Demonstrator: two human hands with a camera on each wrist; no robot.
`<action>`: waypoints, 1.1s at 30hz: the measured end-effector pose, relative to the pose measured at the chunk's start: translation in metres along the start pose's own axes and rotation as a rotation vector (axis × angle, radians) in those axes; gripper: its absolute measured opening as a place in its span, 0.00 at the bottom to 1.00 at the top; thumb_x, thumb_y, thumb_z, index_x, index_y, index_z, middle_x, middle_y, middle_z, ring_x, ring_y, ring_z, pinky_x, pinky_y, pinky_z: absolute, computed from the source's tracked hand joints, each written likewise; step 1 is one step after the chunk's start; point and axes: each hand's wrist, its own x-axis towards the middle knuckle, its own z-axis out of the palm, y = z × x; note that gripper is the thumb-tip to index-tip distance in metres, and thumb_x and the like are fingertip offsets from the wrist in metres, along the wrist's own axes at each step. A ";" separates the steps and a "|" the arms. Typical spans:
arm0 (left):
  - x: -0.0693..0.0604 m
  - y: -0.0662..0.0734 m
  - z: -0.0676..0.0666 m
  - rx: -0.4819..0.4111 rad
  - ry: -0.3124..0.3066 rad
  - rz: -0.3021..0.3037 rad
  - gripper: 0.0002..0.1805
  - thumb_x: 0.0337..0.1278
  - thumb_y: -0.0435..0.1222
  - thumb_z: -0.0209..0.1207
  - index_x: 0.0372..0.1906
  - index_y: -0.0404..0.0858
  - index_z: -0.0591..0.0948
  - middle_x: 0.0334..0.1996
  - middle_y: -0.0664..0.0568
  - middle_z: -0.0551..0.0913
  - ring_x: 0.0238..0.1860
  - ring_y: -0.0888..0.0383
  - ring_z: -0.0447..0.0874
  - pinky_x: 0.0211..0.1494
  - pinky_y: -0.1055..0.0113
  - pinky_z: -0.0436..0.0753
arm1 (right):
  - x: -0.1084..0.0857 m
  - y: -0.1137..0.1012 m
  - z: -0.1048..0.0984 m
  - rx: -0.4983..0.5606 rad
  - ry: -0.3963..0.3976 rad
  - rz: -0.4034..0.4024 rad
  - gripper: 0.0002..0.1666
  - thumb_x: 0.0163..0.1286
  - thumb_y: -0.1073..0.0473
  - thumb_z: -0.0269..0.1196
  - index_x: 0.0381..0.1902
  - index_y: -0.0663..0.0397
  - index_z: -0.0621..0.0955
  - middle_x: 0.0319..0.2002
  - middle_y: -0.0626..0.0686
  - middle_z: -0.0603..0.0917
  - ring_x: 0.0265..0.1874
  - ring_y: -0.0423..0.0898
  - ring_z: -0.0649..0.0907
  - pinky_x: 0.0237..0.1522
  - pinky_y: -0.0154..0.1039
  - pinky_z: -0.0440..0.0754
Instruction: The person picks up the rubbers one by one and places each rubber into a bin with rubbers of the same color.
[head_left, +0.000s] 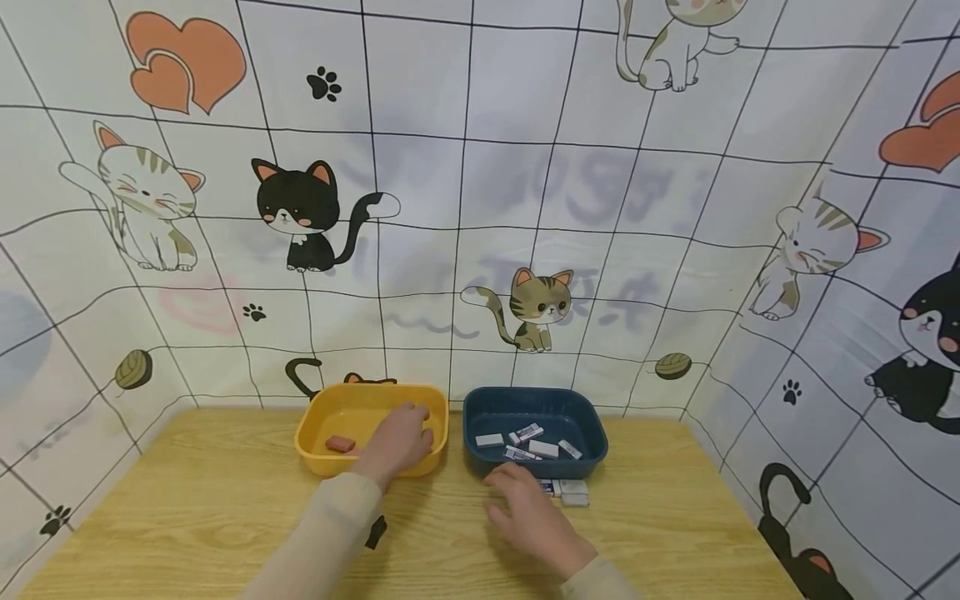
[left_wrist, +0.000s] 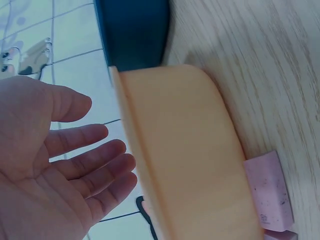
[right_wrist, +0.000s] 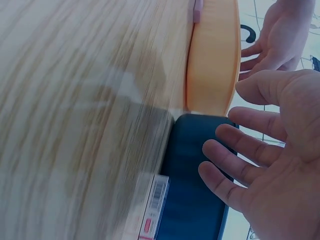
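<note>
My left hand (head_left: 397,437) is over the right part of the yellow basket (head_left: 315,460), fingers relaxed; the left wrist view shows its palm and fingers (left_wrist: 75,160) holding nothing. A reddish block (head_left: 340,443) lies inside that basket. Just in front of the blue basket (head_left: 592,462) hovers my right hand (head_left: 536,518), its fingers (right_wrist: 240,150) spread and empty in the right wrist view. Several white erasers (head_left: 543,449) lie in the blue basket. Against its front wall are a grey-white block (head_left: 574,493) and a labelled piece (right_wrist: 156,205).
Pink blocks (left_wrist: 270,190) lie on the wooden table (head_left: 637,533) against the yellow basket's outer wall. A small black object (head_left: 377,532) is partly hidden by my left sleeve. Behind the baskets stands a white cloth (head_left: 420,183) printed with cats and grid lines.
</note>
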 end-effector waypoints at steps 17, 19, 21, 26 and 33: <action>-0.032 0.025 -0.003 0.088 0.200 0.150 0.12 0.64 0.35 0.64 0.48 0.34 0.84 0.46 0.44 0.82 0.46 0.47 0.82 0.42 0.48 0.84 | -0.017 0.028 -0.014 -0.011 0.039 0.071 0.14 0.61 0.67 0.67 0.46 0.63 0.85 0.48 0.55 0.83 0.50 0.54 0.83 0.56 0.53 0.82; -0.035 0.027 -0.001 0.084 0.226 0.191 0.11 0.63 0.34 0.65 0.47 0.33 0.84 0.44 0.44 0.82 0.44 0.47 0.82 0.42 0.49 0.84 | -0.018 0.031 -0.014 -0.014 0.030 0.076 0.15 0.61 0.67 0.67 0.47 0.64 0.85 0.48 0.55 0.83 0.50 0.53 0.83 0.56 0.54 0.81; -0.038 0.028 0.001 0.076 0.249 0.238 0.10 0.62 0.33 0.65 0.46 0.32 0.84 0.43 0.44 0.82 0.42 0.47 0.81 0.44 0.51 0.83 | -0.018 0.034 -0.015 -0.017 0.025 0.079 0.15 0.61 0.67 0.67 0.47 0.64 0.85 0.48 0.55 0.83 0.49 0.53 0.83 0.56 0.53 0.82; -0.044 0.031 0.007 0.071 0.266 0.306 0.11 0.63 0.32 0.65 0.48 0.30 0.84 0.43 0.44 0.83 0.43 0.48 0.82 0.49 0.54 0.84 | -0.021 0.039 -0.015 -0.047 0.029 0.073 0.16 0.60 0.67 0.67 0.47 0.64 0.86 0.46 0.55 0.83 0.47 0.53 0.83 0.54 0.54 0.82; -0.053 0.040 0.008 0.085 0.251 0.357 0.12 0.59 0.31 0.66 0.47 0.30 0.83 0.42 0.44 0.82 0.42 0.48 0.81 0.50 0.53 0.83 | -0.022 0.045 -0.014 -0.061 -0.004 0.105 0.12 0.59 0.66 0.68 0.42 0.62 0.86 0.46 0.56 0.83 0.47 0.54 0.83 0.53 0.56 0.81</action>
